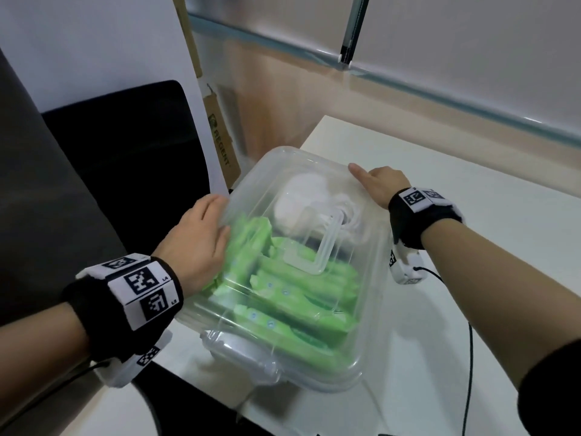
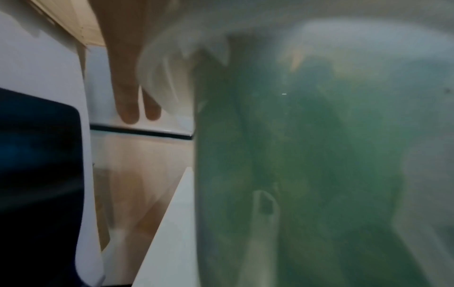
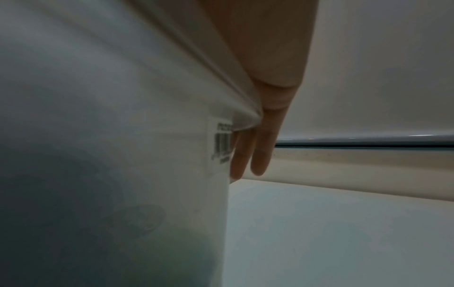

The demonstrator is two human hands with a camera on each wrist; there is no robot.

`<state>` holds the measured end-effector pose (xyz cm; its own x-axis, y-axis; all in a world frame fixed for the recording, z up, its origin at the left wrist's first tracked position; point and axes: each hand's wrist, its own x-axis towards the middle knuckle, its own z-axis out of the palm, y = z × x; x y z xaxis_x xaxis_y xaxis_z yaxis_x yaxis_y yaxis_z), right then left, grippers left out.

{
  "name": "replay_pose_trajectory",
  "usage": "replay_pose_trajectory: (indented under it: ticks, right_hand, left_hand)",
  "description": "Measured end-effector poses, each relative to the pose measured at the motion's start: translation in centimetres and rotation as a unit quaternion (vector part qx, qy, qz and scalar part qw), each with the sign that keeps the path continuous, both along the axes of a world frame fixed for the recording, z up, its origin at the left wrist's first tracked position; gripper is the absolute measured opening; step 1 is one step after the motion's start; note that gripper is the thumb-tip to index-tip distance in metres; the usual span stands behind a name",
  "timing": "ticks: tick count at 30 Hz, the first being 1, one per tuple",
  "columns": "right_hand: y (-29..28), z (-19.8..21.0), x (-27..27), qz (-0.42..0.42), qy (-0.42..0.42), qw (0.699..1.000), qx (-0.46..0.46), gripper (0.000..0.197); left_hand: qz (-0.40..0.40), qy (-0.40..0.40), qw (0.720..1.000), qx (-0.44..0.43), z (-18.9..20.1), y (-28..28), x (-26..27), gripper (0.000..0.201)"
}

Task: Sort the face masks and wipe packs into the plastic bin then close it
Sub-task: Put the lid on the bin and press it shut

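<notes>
A clear plastic bin (image 1: pixel 283 369) stands on the white table (image 1: pixel 471 247) with its clear lid (image 1: pixel 314 190) lying over it, slightly blurred. Green wipe packs (image 1: pixel 298 297) fill the near part and white face masks (image 1: pixel 301 202) lie at the far end. My left hand (image 1: pixel 198 234) rests on the lid's left edge, its fingers (image 2: pixel 127 104) straight down outside the rim. My right hand (image 1: pixel 380 184) lies on the far right corner, thumb on top, fingers (image 3: pixel 260 159) straight down the bin wall (image 3: pixel 123 136) beside a barcode label (image 3: pixel 222 143). The packs (image 2: pixel 307 145) show green through the wall.
The bin sits near the table's left edge. A black chair (image 1: pixel 125 146) stands just left of it, with a flat cardboard box (image 1: pixel 220 136) leaning behind. Thin black cables (image 1: pixel 468 357) run from my wrists across the table. A wall with a glass strip lies beyond.
</notes>
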<state>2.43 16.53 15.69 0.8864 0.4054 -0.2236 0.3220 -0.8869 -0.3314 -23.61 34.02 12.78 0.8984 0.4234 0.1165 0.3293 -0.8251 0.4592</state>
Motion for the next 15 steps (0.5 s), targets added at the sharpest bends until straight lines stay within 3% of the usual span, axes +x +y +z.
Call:
replay_pose_trajectory:
  ticks: [2, 6, 10, 15]
  right_hand:
    - [0.2, -0.1, 0.4, -0.022, 0.012, 0.999, 0.021, 0.07]
    - [0.0, -0.5, 1.0, -0.045, 0.042, 0.996, 0.06, 0.067]
    - [-0.6, -0.5, 1.4, -0.042, 0.088, 0.993, 0.071, 0.072]
    - [-0.9, -0.4, 2.1, -0.07, 0.157, 0.982, 0.083, 0.088]
  left_hand:
    - [-0.106, -0.031, 0.993, 0.036, 0.8, -0.7, -0.4, 0.057]
    - [-0.338, 0.009, 0.939, 0.069, 1.2, -2.6, -0.4, 0.064]
    - [-0.379, 0.042, 0.918, 0.111, 0.3, -2.9, -0.3, 0.061]
    - [-0.388, 0.06, 0.912, 0.119, 0.1, -2.6, 0.2, 0.058]
